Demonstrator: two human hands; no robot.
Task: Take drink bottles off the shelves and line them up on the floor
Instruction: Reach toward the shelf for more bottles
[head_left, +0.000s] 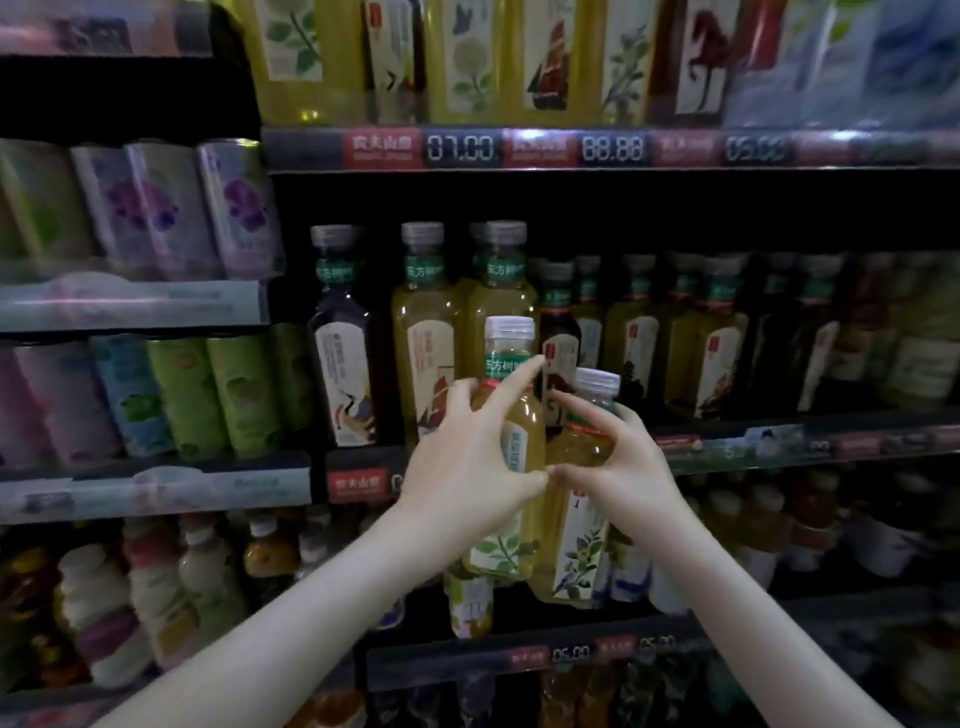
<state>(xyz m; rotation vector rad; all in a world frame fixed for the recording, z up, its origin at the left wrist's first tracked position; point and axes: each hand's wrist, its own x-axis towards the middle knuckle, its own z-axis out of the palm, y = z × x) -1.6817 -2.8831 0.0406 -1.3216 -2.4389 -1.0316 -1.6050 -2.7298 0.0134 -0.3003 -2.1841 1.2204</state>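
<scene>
The left hand (467, 467) held a white-capped yellow plastic bottle (519, 426) in its grip; the right hand (628, 457) gripped a second yellow bottle (574, 535).

- The one head camera faces a shop shelf unit (769, 441) head-on, tilted slightly down, and sits close: the left forearm (291, 623) and right forearm (748, 608) enter from the bottom edge.
- The price strip (613, 148) runs across high in the frame; the row of tea bottles (691, 338) below it fills the middle.
- Left of the price strip, the wide lens bends the shelves of cans (156, 208) away.
</scene>
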